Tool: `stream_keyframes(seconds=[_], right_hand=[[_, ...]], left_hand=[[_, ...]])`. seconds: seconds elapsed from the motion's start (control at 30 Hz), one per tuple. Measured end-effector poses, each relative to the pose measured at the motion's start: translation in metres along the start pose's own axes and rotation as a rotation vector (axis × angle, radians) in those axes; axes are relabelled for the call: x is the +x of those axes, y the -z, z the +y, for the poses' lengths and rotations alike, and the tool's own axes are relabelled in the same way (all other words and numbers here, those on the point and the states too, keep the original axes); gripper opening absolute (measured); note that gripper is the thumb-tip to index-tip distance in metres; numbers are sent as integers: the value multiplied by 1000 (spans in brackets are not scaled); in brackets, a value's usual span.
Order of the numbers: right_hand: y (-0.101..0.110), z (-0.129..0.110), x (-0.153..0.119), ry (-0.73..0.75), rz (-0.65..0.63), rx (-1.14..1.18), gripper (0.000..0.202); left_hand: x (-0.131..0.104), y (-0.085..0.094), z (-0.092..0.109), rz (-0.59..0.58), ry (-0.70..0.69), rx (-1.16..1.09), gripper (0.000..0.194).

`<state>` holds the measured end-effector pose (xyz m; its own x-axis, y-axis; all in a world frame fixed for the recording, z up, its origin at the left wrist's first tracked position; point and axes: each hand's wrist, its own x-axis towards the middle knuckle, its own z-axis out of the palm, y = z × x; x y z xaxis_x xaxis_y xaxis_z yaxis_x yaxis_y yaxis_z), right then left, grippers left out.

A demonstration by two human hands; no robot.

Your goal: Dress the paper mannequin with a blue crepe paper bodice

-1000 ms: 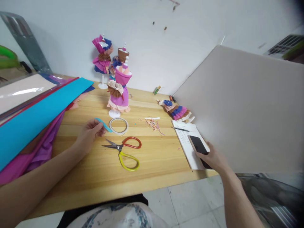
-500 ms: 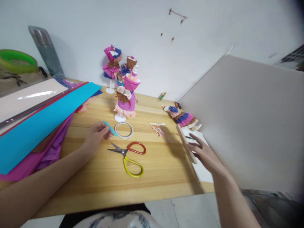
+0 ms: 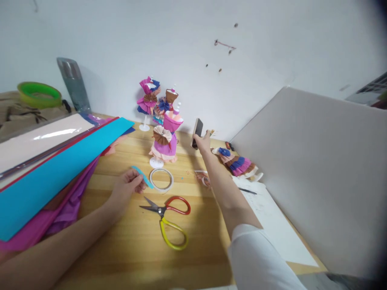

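My left hand (image 3: 130, 186) pinches a narrow blue paper strip (image 3: 142, 176) above the wooden table, just left of a white tape roll (image 3: 161, 180). My right hand (image 3: 203, 141) reaches far forward, its fingers closed on a flat phone-like object (image 3: 197, 133), dark on one face with a pale edge, held tilted up. Scissors (image 3: 161, 210) with one red and one yellow handle lie open in front of the tape roll. Small dress forms in crepe-like paper, one with a pink dress (image 3: 169, 141), stand left of the right hand.
Blue paper (image 3: 72, 157) and other coloured sheets cover the left side, near a green roll (image 3: 39, 95) and a bottle (image 3: 74, 84). A ruffled dress form (image 3: 237, 163) lies at right, behind white paper (image 3: 278, 221) with a black pen (image 3: 248, 191). Paper scraps lie mid-table.
My right hand has moved forward and left from the white paper and carries the flat object, which lay beside that paper. The left hand still holds the strip. The view has shifted slightly.
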<state>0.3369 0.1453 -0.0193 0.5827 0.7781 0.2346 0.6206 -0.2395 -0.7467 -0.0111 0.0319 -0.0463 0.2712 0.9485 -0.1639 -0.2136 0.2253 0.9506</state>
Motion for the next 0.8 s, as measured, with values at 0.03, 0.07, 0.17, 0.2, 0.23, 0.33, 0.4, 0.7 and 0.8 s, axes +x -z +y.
stream_keyframes(seconds=[0.03, 0.07, 0.17, 0.2, 0.23, 0.33, 0.4, 0.7, 0.8], right_hand=[[-9, 0, 12, 3, 63, -24, 90], [-18, 0, 22, 6, 117, -45, 93], [-42, 2, 47, 0, 221, -77, 99], [-49, 3, 53, 1, 247, -90, 100], [-55, 3, 58, 4, 269, -101, 100], [-73, 1, 69, 24, 308, -125, 97], [-82, -1, 74, 33, 319, -133, 93], [-97, 2, 75, 59, 370, -171, 79], [-95, 2, 73, 73, 374, -195, 80]], left_hand=[[1, 0, -1, 1, 3, 5, 34], [2, 0, -1, 1, 10, 9, 34], [3, 0, -3, -1, 37, 10, 36], [4, 0, -4, 0, 44, 9, 36], [4, 0, -4, 2, 50, 11, 36], [4, -1, -5, 10, 58, 20, 36], [3, -1, -4, 6, 65, 20, 37], [0, -5, 0, -1, 83, 8, 37], [0, -5, 0, 5, 92, 3, 38]])
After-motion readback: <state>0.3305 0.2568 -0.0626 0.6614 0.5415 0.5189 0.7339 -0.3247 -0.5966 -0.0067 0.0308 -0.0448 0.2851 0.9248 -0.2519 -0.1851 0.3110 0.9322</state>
